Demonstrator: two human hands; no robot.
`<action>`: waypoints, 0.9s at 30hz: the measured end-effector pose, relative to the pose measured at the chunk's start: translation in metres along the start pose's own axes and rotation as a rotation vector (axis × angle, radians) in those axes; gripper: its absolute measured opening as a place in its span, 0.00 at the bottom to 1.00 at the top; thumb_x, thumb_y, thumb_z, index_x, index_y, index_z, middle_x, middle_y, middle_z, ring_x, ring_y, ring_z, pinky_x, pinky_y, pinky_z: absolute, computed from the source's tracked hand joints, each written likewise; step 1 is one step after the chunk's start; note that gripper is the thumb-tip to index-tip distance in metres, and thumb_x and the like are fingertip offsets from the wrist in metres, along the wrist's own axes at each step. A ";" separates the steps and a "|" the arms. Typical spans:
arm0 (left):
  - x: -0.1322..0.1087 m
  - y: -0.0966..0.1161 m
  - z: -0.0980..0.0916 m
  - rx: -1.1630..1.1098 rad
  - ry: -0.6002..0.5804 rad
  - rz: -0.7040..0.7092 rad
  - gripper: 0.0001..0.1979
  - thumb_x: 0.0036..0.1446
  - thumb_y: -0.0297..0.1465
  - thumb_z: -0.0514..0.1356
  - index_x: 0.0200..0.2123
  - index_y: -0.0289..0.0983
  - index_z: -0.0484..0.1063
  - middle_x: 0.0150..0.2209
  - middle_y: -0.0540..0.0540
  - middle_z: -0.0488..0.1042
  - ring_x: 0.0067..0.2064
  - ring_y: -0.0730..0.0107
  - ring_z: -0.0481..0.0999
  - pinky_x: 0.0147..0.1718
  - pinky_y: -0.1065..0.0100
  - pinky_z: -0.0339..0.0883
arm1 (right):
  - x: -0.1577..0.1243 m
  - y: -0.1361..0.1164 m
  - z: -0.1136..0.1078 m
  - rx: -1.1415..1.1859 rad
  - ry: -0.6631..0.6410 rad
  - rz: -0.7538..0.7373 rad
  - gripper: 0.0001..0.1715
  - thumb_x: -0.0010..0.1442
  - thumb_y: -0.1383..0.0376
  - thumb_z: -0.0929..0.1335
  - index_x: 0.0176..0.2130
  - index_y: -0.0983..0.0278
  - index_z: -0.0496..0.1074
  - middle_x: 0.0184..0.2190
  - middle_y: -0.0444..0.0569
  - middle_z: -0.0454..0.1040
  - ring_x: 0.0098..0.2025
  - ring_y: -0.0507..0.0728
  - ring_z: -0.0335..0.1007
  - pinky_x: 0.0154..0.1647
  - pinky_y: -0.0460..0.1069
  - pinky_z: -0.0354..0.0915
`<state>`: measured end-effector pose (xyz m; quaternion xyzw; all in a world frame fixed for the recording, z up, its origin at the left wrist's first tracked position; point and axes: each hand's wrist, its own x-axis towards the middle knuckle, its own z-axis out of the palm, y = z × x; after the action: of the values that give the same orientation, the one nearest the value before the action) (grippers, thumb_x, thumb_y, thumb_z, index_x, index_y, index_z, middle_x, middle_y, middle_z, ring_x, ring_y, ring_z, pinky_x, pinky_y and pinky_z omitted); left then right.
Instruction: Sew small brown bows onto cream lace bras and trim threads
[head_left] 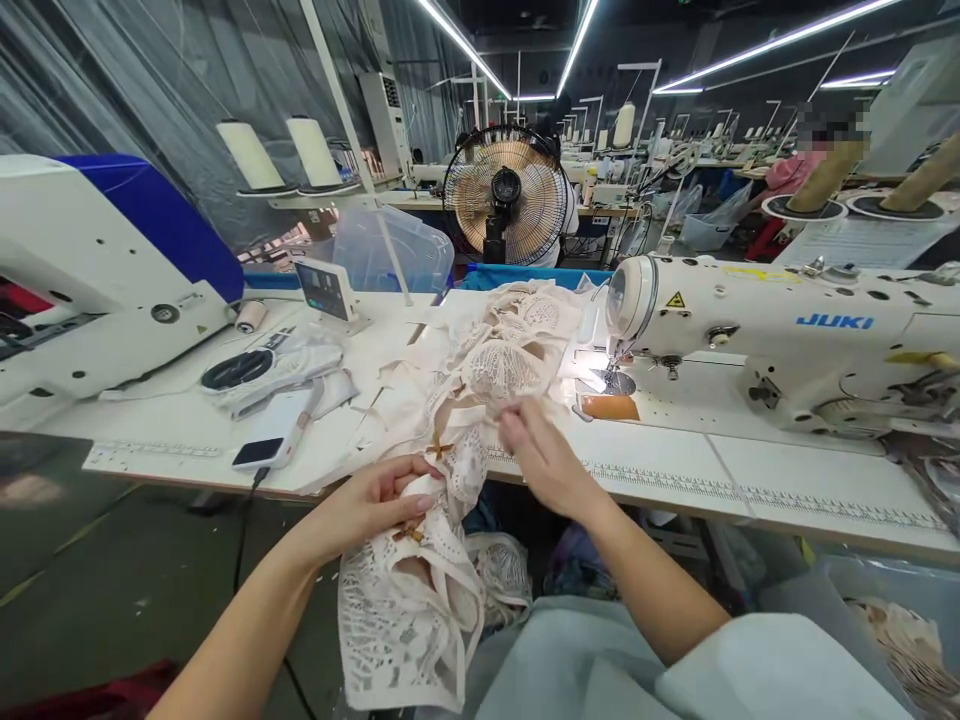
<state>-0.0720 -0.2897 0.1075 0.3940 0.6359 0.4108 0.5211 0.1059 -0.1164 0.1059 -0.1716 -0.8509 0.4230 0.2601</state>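
My left hand (394, 500) is closed on a cream lace bra (405, 640), thumb on top, at the table's front edge. Part of the bra hangs below the edge, and a small brown bow sits by my fingers. More lace bras (510, 370) lie in a joined-looking heap running back across the table. Over the front of this heap is my right hand (551, 460), its fingers curled together beside a lace cup. What lies between those fingers is hidden. To the right stands a white JUKI sewing machine (735, 310), its lamp lit at the needle.
A phone (274, 435) with a cable and a plastic bag (300, 365) lie left on the white table (660, 455). A second machine (112, 290) stands far left. Behind are a small display (326, 290), a clear bin (394, 250) and a fan (506, 195). Another person (795, 170) sits far right.
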 end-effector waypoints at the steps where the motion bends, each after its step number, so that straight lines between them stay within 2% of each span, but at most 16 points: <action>1: 0.000 0.001 0.002 0.011 0.001 -0.002 0.29 0.49 0.52 0.68 0.45 0.38 0.68 0.24 0.56 0.64 0.24 0.77 0.59 0.23 0.72 0.54 | -0.010 -0.004 0.003 0.079 -0.095 -0.025 0.15 0.73 0.54 0.54 0.44 0.59 0.61 0.31 0.43 0.70 0.33 0.55 0.67 0.36 0.49 0.61; 4: 0.000 0.003 0.007 0.034 -0.005 -0.003 0.28 0.50 0.52 0.67 0.44 0.38 0.69 0.23 0.56 0.65 0.24 0.76 0.61 0.23 0.72 0.54 | -0.026 -0.008 0.019 0.183 -0.284 -0.005 0.13 0.72 0.54 0.58 0.39 0.59 0.60 0.26 0.39 0.67 0.29 0.53 0.64 0.35 0.48 0.59; 8: -0.001 0.003 0.013 0.061 0.002 -0.011 0.25 0.51 0.52 0.66 0.41 0.38 0.69 0.24 0.54 0.69 0.25 0.74 0.65 0.24 0.71 0.56 | -0.027 -0.003 0.035 0.193 -0.339 0.076 0.17 0.72 0.54 0.58 0.34 0.59 0.58 0.24 0.39 0.67 0.29 0.52 0.63 0.35 0.48 0.58; 14: 0.001 -0.002 0.016 0.085 -0.012 -0.019 0.24 0.50 0.52 0.65 0.36 0.39 0.67 0.23 0.54 0.69 0.25 0.72 0.65 0.24 0.70 0.57 | -0.020 -0.004 0.044 0.184 -0.336 0.128 0.14 0.71 0.56 0.60 0.34 0.59 0.58 0.23 0.38 0.69 0.27 0.52 0.64 0.33 0.48 0.59; 17: 0.001 -0.006 0.019 0.114 0.013 -0.020 0.24 0.49 0.53 0.65 0.36 0.39 0.67 0.22 0.55 0.66 0.24 0.73 0.63 0.24 0.70 0.55 | -0.018 -0.003 0.048 0.188 -0.297 0.143 0.14 0.69 0.57 0.63 0.33 0.59 0.59 0.22 0.37 0.67 0.26 0.51 0.62 0.30 0.47 0.56; 21: 0.000 -0.015 0.021 0.123 0.047 -0.054 0.28 0.48 0.54 0.66 0.41 0.37 0.68 0.21 0.58 0.62 0.23 0.75 0.58 0.22 0.71 0.51 | -0.021 0.002 0.049 0.269 -0.309 0.164 0.16 0.70 0.54 0.61 0.33 0.59 0.59 0.20 0.36 0.65 0.24 0.50 0.61 0.30 0.47 0.56; 25: -0.004 -0.026 0.020 0.065 0.040 -0.047 0.32 0.51 0.55 0.64 0.48 0.37 0.67 0.27 0.53 0.68 0.27 0.70 0.67 0.26 0.69 0.61 | -0.033 0.007 0.048 0.307 -0.321 0.139 0.18 0.72 0.52 0.58 0.33 0.60 0.60 0.21 0.38 0.67 0.26 0.50 0.63 0.32 0.47 0.59; 27: -0.010 -0.029 0.022 0.029 0.011 -0.004 0.31 0.54 0.53 0.63 0.52 0.38 0.66 0.30 0.51 0.69 0.30 0.69 0.69 0.29 0.68 0.64 | -0.040 0.011 0.049 0.278 -0.280 0.093 0.18 0.70 0.50 0.61 0.37 0.61 0.65 0.27 0.41 0.71 0.29 0.51 0.66 0.34 0.47 0.61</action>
<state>-0.0515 -0.3064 0.0810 0.3977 0.6456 0.4027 0.5128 0.1103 -0.1615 0.0602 -0.1126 -0.8034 0.5675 0.1405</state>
